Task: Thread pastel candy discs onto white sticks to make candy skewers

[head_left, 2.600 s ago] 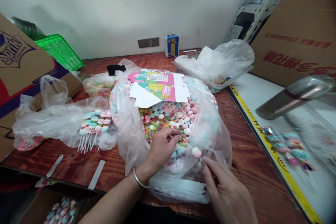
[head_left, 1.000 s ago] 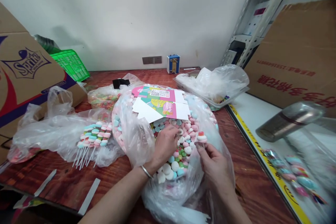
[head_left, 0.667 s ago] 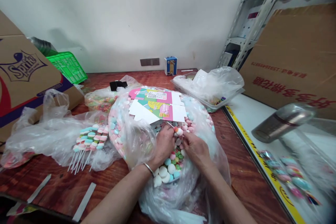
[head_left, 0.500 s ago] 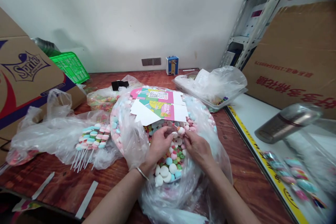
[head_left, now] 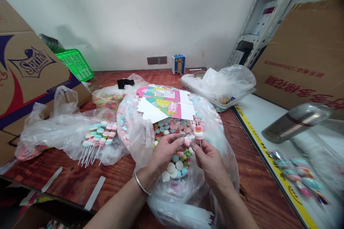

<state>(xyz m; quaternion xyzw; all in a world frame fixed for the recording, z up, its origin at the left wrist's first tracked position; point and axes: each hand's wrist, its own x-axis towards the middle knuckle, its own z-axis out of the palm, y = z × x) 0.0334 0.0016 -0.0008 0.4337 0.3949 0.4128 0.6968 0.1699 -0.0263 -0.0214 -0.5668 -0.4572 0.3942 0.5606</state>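
My left hand [head_left: 166, 152] pinches a small pink marshmallow [head_left: 187, 141] between thumb and fingers. Close beside it, my right hand [head_left: 211, 159] grips a white stick that bears a marshmallow skewer [head_left: 199, 134]: a red-orange gummy sits above a white and a pink piece, and the stick's tip pokes out on top. Both hands are over a large open plastic bag [head_left: 219, 150] full of pastel marshmallows and gummy rings. A printed card [head_left: 168, 103] lies on the far part of the bag. Finished-looking marshmallow skewers [head_left: 99, 134] lie at the left on another clear bag.
A bundle of white sticks [head_left: 185, 214] lies in plastic at the front edge. Behind stand a blue box [head_left: 178, 64] and a plastic tub [head_left: 228, 103]. At right are a steel flask [head_left: 295, 123] and wrapped candies [head_left: 303, 175]; at left, a Sprite carton [head_left: 32, 75].
My hands first threaded and handled sweets low over the bag; the skewer has gained a red-orange gummy and white piece. My left hand has now taken a pink marshmallow; the skewer stands upright.
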